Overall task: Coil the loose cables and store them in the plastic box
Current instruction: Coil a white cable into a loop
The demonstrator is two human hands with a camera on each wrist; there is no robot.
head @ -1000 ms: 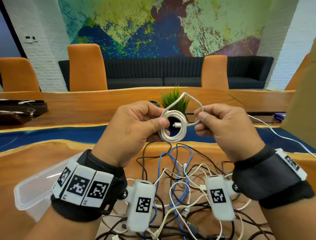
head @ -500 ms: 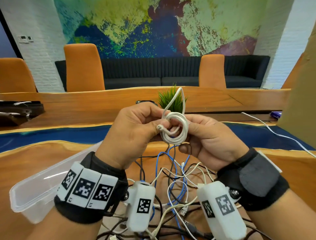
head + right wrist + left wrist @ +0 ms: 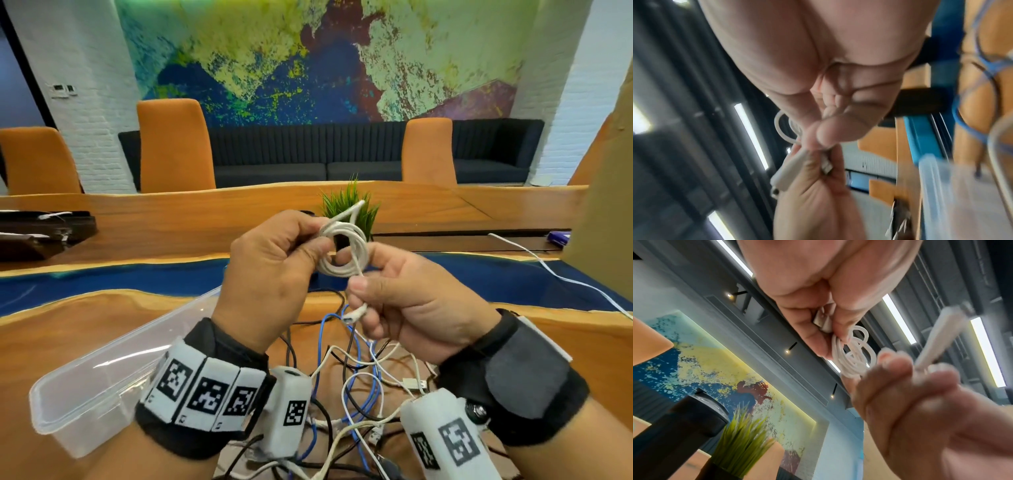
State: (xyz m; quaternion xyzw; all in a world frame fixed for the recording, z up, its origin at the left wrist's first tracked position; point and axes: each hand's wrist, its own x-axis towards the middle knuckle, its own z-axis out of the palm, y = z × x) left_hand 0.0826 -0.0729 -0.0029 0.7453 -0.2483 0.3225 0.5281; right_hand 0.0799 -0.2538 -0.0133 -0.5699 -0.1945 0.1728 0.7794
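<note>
Both hands are raised above the table and work one small white cable coil (image 3: 344,251). The left hand (image 3: 274,270) has its fingers curled and pinches the left side of the coil between thumb and fingers; in the left wrist view a flat metal plug (image 3: 823,321) sits tucked under those fingers, touching the loops. The right hand (image 3: 416,308) is curled as well, its thumb and forefinger pinching the cable's free tail just below the coil, with the small white connector end (image 3: 354,315) sticking out to the left of the fingers. A short folded loop of the cable rises above the coil, in front of a green plant (image 3: 349,214) on the table. Under the hands, a tangle of loose cables (image 3: 356,387) in blue, black and white lies on the wooden table (image 3: 75,329). Left of the tangle and beside the left wrist stands the clear plastic box (image 3: 99,387), open at the top. Another white cable (image 3: 561,277) trails across the table's blue strip on the right.
</note>
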